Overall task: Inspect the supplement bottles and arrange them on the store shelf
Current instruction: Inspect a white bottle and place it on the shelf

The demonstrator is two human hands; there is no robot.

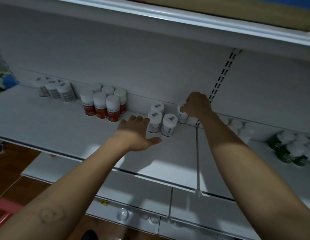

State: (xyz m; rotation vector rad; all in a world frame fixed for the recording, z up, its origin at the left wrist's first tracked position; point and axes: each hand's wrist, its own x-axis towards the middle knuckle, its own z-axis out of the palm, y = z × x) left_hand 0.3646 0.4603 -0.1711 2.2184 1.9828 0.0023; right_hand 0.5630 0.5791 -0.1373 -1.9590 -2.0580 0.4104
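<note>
Both hands reach onto the white metal store shelf (46,122). Near its back-left corner stands a cluster of white plastic bottles with grey labels (55,90). Further right along the back edge is a tight block of white-capped bottles with orange labels (105,106), so each kind appears to be grouped together.

The left hand (135,134) lies wide and flat with straight fingers. Its fingertips are touching or just beside the front-left of three small white bottles with blue-printed caps (161,120), probably to steady or square that group.

The right hand (196,106) is curled over the cap of a fourth matching white bottle (183,118). It holds this bottle upright near the back edge, just right of the trio, seemingly to fill out their block. I cannot tell whether its base rests on the shelf.

Towards the right end sits a blurred cluster of green-labelled bottles (293,149).
</note>
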